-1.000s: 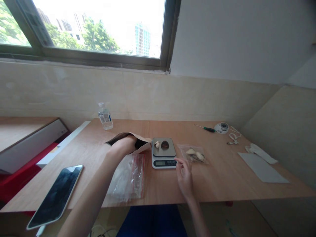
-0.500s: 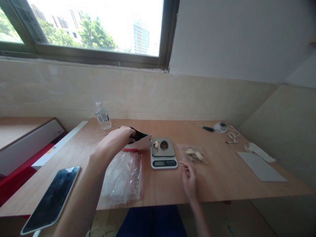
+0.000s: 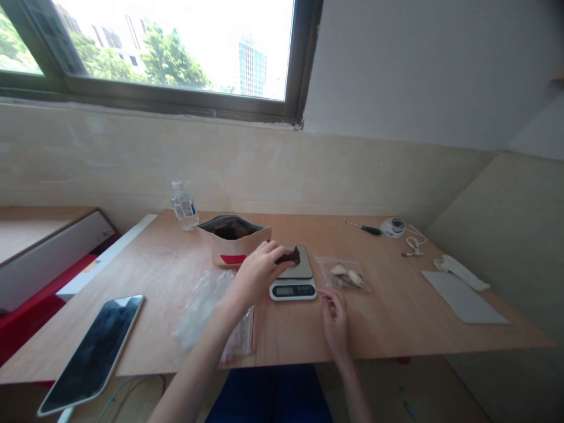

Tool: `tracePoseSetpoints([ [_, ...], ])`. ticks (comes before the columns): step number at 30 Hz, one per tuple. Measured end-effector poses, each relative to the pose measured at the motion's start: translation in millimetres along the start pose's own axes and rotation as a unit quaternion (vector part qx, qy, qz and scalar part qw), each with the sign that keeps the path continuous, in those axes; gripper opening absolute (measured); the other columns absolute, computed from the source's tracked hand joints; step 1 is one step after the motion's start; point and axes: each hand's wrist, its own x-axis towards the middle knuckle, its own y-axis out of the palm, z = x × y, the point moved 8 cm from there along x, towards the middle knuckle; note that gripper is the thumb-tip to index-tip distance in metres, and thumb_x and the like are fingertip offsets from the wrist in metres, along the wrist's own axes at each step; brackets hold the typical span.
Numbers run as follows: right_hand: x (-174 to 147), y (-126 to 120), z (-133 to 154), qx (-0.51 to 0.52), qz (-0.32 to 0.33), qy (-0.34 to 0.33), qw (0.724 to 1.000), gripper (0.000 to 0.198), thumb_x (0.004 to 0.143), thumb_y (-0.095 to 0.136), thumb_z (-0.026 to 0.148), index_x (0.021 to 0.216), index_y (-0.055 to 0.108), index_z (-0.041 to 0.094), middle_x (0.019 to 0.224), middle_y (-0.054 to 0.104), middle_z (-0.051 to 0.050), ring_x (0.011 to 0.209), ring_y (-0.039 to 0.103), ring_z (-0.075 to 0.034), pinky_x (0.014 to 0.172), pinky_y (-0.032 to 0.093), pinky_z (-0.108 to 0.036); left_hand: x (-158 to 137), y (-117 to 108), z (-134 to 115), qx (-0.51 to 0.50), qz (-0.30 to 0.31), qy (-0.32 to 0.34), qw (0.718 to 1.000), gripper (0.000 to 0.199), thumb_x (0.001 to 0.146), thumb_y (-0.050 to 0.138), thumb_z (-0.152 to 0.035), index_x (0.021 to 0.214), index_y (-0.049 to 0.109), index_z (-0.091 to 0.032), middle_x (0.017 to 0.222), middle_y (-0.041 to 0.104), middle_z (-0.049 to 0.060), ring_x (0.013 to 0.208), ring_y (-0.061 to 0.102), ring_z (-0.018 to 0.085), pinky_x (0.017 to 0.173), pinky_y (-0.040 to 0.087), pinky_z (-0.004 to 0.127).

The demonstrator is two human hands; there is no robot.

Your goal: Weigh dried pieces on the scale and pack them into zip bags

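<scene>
My left hand (image 3: 263, 261) is over the scale's left side, its fingers closed on a dark dried mushroom (image 3: 292, 257). Beneath it is the steel weighing plate of a white kitchen scale (image 3: 294, 291); the hand hides part of the plate and what lies there. Just right of the scale, my right hand (image 3: 335, 320) rests on the table with loosely bent, parted fingers and holds nothing. A clear zip bag (image 3: 346, 274) with several pale dried mushrooms lies beyond it. Behind my left hand a brown pouch (image 3: 222, 247) stands with its mouth wide.
Clear zip bags with red edges (image 3: 207, 308) lie under my left forearm. A phone (image 3: 97, 349) is at the front left, a water bottle (image 3: 185, 208) at the back. To the right are a screwdriver (image 3: 370, 228), a white camera (image 3: 393, 227) with its cable, and a white sheet (image 3: 465, 298).
My left hand has come out of the pouch and moved right to the scale, with a dark dried mushroom in its fingers. My right hand has hardly moved.
</scene>
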Motion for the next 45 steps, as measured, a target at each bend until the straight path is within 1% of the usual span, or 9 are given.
tracePoseSetpoints([
  [6,1,-2,-7,0.006,-0.004,0.023,1.0,0.027,0.084,0.046,0.036,0.086,0.066,0.018,0.091,0.063,-0.01,0.088,0.055,-0.023,0.071,0.044,-0.032,0,88,37,-0.005,0.027,-0.009,1.0,0.02,0.081,0.058,-0.014,0.1,0.061,-0.018,0.099,0.062,0.007,0.097,0.058,0.019,0.083,0.048,0.03],
  [12,3,0,-11,0.018,0.005,0.034,0.999,0.027,0.082,0.047,0.037,0.084,0.066,0.019,0.087,0.065,-0.009,0.087,0.057,-0.023,0.078,0.044,-0.035,14,108,45,0.027,0.016,-0.028,0.999,0.024,0.08,0.056,-0.01,0.103,0.059,-0.016,0.1,0.062,0.008,0.097,0.056,0.022,0.086,0.047,0.037],
  [16,2,1,-16,0.03,0.01,0.053,0.998,0.027,0.081,0.047,0.038,0.082,0.066,0.018,0.086,0.065,-0.008,0.084,0.058,-0.023,0.078,0.044,-0.035,14,75,29,0.025,-0.045,-0.018,0.999,0.022,0.086,0.049,-0.017,0.106,0.057,-0.018,0.103,0.06,0.008,0.101,0.053,0.022,0.088,0.044,0.036],
  [23,0,0,-19,0.036,0.022,0.079,0.996,0.028,0.081,0.048,0.038,0.083,0.067,0.018,0.088,0.066,-0.008,0.086,0.059,-0.023,0.075,0.045,-0.033,1,-58,5,0.087,-0.334,-0.041,0.938,0.017,0.088,0.044,-0.019,0.095,0.059,-0.02,0.099,0.06,0.006,0.096,0.052,0.019,0.09,0.041,0.035],
  [25,0,0,-19,0.039,0.024,0.079,0.996,0.028,0.081,0.048,0.038,0.083,0.068,0.018,0.088,0.067,-0.008,0.087,0.059,-0.023,0.075,0.045,-0.033,0,-81,15,0.122,-0.36,-0.083,0.921,0.019,0.088,0.042,-0.019,0.097,0.059,-0.018,0.097,0.061,0.007,0.094,0.053,0.02,0.089,0.04,0.035],
  [33,0,0,-28,0.042,0.024,0.096,0.994,0.029,0.081,0.048,0.039,0.082,0.067,0.018,0.088,0.067,-0.008,0.086,0.06,-0.024,0.079,0.045,-0.035,8,-63,49,0.27,-0.133,-0.135,0.944,0.031,0.092,0.033,-0.028,0.079,0.06,-0.018,0.08,0.065,0.008,0.085,0.057,0.026,0.083,0.04,0.042],
  [38,-1,-1,-27,0.041,0.024,0.093,0.995,0.029,0.081,0.047,0.039,0.082,0.067,0.017,0.087,0.068,-0.008,0.086,0.06,-0.024,0.078,0.045,-0.034,-9,-84,43,0.172,-0.27,-0.152,0.935,0.02,0.086,0.046,-0.026,0.1,0.058,-0.021,0.111,0.058,0.009,0.109,0.049,0.026,0.096,0.035,0.043],
  [40,0,-1,-26,0.037,0.025,0.089,0.995,0.028,0.081,0.047,0.038,0.082,0.067,0.017,0.086,0.068,-0.008,0.085,0.06,-0.023,0.079,0.046,-0.034,-17,-96,51,0.15,-0.313,-0.19,0.918,0.035,0.08,0.053,-0.024,0.114,0.052,-0.021,0.127,0.046,0.011,0.122,0.039,0.029,0.103,0.028,0.047],
  [45,0,-2,-20,0.038,0.025,0.076,0.996,0.026,0.081,0.048,0.036,0.081,0.067,0.017,0.085,0.068,-0.007,0.083,0.061,-0.023,0.078,0.047,-0.035,-25,-107,78,0.135,-0.243,-0.235,0.931,0.049,0.071,0.058,-0.024,0.118,0.05,-0.02,0.134,0.044,0.012,0.129,0.034,0.032,0.108,0.021,0.05],
])
